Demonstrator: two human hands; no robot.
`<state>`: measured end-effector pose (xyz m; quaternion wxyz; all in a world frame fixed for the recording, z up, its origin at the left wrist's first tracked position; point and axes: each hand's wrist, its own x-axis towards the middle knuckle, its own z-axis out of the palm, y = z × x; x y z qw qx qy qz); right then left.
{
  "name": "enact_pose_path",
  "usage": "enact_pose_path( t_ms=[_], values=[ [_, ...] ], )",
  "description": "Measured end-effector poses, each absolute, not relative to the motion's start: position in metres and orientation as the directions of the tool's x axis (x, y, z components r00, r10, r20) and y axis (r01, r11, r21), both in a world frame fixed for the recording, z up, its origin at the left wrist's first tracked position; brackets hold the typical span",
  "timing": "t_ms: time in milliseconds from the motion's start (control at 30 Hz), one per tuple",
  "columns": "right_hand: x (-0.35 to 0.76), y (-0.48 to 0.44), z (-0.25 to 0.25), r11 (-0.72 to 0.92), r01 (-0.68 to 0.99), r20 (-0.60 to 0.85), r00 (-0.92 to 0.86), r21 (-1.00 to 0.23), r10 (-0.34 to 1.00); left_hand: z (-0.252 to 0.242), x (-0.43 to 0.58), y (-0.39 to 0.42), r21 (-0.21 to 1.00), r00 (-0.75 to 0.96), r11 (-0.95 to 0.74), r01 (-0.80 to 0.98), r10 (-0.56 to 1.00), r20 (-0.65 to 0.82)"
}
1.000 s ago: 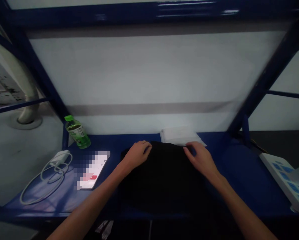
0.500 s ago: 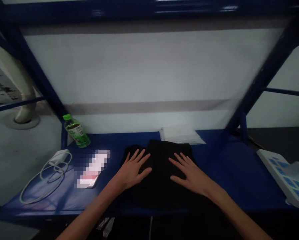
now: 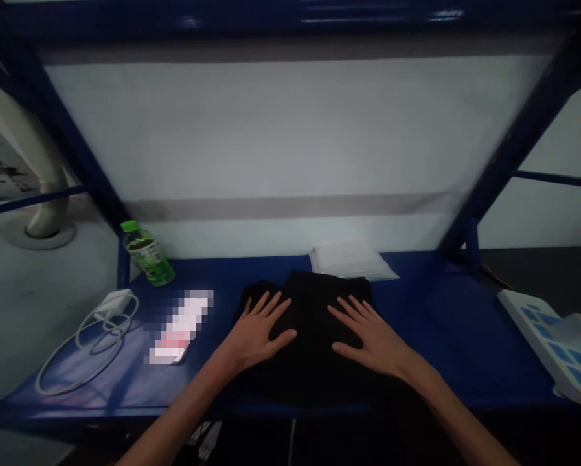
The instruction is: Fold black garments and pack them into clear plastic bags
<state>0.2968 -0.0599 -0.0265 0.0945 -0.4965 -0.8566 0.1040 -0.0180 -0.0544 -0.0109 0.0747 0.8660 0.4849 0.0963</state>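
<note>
Left hand (image 3: 258, 333) palm down, fingers spread, resting on a folded black fabric garment (image 3: 309, 330). Right hand (image 3: 375, 343) likewise flat and spread on it; hands apart, neither gripping. Garment lies at the front middle of a dark blue metal shelf (image 3: 465, 336), just short of a flat clear plastic packet (image 3: 348, 260). Left of it: a pixelated flat rectangular object (image 3: 181, 323), a green-capped clear plastic bottle (image 3: 147, 254), a white charger with looped white cable (image 3: 115, 303). Far right: a white panel with blue squares (image 3: 547, 343).
</note>
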Motion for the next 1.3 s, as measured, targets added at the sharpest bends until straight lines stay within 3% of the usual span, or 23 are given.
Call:
enact_pose_path(
  t_ms=[1300],
  values=[
    [0.2947, -0.0616, -0.0267, 0.452, 0.834, 0.076, -0.452, -0.317, 0.889, -0.0044, -0.0184, -0.0567, 0.237, 0.53, -0.533, 0.812, 0.844, 0.081]
  ],
)
